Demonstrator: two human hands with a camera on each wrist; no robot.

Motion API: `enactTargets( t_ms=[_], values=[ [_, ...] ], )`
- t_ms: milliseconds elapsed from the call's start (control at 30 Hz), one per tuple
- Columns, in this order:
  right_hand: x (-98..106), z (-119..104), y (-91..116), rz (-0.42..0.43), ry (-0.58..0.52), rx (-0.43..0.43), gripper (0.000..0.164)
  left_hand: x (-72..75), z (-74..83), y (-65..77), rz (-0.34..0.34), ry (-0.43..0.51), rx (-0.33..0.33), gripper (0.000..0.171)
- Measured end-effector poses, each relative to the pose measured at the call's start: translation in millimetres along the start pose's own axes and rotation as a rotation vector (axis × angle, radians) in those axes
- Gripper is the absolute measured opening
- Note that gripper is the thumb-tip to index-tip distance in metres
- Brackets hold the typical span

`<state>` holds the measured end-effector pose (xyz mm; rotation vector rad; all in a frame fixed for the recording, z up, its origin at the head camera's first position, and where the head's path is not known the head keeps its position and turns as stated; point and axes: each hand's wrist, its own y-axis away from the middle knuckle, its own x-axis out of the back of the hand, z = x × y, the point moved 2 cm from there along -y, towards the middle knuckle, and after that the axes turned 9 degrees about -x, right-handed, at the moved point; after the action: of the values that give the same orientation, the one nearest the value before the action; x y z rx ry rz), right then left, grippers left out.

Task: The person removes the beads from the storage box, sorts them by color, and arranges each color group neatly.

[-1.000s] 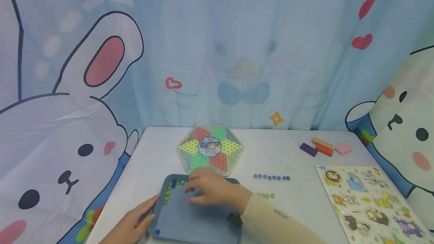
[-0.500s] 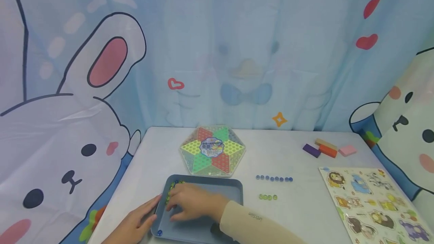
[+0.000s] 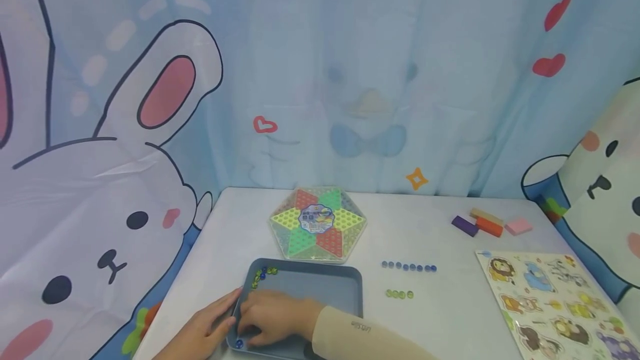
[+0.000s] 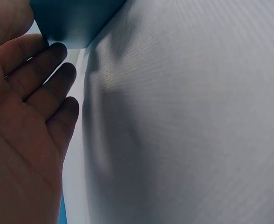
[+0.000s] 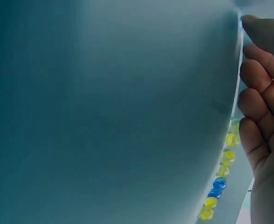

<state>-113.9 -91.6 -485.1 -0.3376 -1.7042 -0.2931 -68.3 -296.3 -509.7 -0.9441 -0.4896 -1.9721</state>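
Observation:
A blue-grey tray (image 3: 330, 278) lies at the near side of the table. Along its far left edge sit yellow-green marbles (image 3: 273, 271) and blue marbles (image 3: 263, 275), which show again as a row of yellow marbles (image 5: 228, 157) and blue marbles (image 5: 216, 192) in the right wrist view. A single blue marble (image 3: 239, 343) is in the near left corner. My right hand (image 3: 277, 315) is over the tray's left part, fingers bent downward near that marble; nothing shows in its grasp. My left hand (image 3: 202, 329), fingers extended, rests against the tray's left side.
Behind the tray lies a hexagonal Chinese checkers board (image 3: 318, 224). To the right are a row of blue marbles (image 3: 409, 266) and a shorter row of yellow-green marbles (image 3: 399, 294). Coloured blocks (image 3: 487, 226) and an animal puzzle board (image 3: 550, 299) occupy the right side.
My right hand has moved left and nearer across the tray, from the far edge to the near left corner. My left hand keeps its place at the tray's side. The head view has shifted slightly.

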Motion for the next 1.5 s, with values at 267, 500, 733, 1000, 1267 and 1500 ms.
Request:
enactTargets(
  t_ms=[267,500,733,1000,1267,1500],
  values=[
    [-3,-5,0,-0.032,-0.008,0.052,0.02,-2.4,-1.9,1.2,0.042,-0.029,-0.045,0.057],
    [-2,-3,2,-0.01,-0.035,0.045,0.017,-2.1,-1.3,2.0,0.04,-0.027,-0.035,0.058],
    [3,14,16,0.057,-0.152,-0.045,0.014,-2.2,-2.6,1.3,0.047,-0.013,-0.035,0.059],
    [39,33,47,0.236,-0.158,-0.14,0.013,-1.3,-3.2,0.6,0.018,0.032,-0.021,0.061],
    [75,51,79,0.295,-0.244,-0.247,0.013,0.1,3.5,-0.3,-0.007,0.018,0.019,0.063],
    [95,68,110,0.39,-0.303,-0.312,0.015,0.0,3.0,-1.0,0.0,-0.004,0.007,0.063]
  ],
)
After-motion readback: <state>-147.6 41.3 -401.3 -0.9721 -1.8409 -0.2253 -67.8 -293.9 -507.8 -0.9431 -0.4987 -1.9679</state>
